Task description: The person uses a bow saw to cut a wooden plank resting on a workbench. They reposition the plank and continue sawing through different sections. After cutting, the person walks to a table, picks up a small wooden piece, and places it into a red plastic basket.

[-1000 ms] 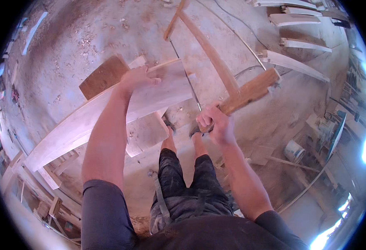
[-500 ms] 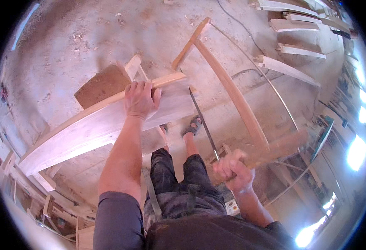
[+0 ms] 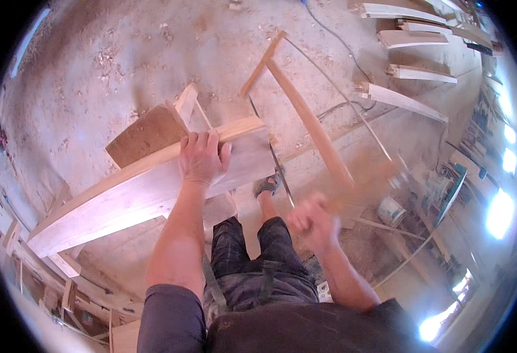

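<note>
A long curved wooden plank (image 3: 123,188) stretches from the lower left to the middle, its pale broad face toward me. My left hand (image 3: 202,162) presses on it near its right end, fingers curled over the upper edge and thumb on the near side. At my right is a wooden frame saw (image 3: 308,120), with a thin dark blade on one side and a taut cord or rod on the other. My right hand (image 3: 314,223), blurred by motion, is closed round the saw's near end by the blade. The blade crosses close against the plank's right end; its exact contact is hard to see.
A brown board (image 3: 146,134) and a pale wooden support (image 3: 188,103) stand beyond the plank. Several shaped timber pieces (image 3: 402,100) lie on the floor at the upper right, near a dark cable (image 3: 335,32). A whitish bucket (image 3: 391,212) sits at the right.
My right hand and the near end of the saw have moved left and slightly forward; the saw's far end has shifted left. My left hand keeps its hold on the plank.
</note>
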Available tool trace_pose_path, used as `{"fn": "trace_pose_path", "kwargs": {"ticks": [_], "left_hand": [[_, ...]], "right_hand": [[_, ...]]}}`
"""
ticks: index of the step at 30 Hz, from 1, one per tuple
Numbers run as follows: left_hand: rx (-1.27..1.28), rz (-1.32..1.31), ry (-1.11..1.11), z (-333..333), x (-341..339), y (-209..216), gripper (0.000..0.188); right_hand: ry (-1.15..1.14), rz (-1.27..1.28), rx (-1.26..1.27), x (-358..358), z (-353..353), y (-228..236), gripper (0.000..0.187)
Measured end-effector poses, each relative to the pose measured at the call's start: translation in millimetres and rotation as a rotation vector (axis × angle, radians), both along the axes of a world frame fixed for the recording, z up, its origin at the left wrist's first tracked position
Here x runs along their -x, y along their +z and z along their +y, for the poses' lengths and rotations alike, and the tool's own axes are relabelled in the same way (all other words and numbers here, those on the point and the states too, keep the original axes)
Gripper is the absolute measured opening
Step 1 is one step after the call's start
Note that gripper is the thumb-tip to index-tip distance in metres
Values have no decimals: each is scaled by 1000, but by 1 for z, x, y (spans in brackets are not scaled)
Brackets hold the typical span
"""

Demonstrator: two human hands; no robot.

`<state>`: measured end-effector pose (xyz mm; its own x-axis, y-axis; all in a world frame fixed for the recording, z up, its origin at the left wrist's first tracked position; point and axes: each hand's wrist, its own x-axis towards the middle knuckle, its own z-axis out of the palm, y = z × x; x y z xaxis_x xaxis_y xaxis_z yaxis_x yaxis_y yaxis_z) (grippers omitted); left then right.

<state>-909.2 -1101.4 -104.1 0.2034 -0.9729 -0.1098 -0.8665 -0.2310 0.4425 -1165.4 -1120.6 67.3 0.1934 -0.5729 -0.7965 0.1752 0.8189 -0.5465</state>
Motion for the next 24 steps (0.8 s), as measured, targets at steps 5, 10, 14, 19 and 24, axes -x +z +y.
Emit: {"fn": "trace_pose_path", "kwargs": {"ticks": [5,10,14,19,24], "left_hand": [[39,24,-3,-2,2,8,31],[23,25,-25,-6,5,9,32],[16,15,-1,2,2,6,32],[81,-5,23,1,5,6,29],[83,-19,12,-5,7,12,28]], "right_hand": [[29,-21,75,17,22,36,30],[-13,148,68,-38,-54,-93,30],[86,-41,72,-9,-27,-62,30],[57,-172,153,27,22,41,28],[-41,-169,22,1,-15,-81,31]]}}
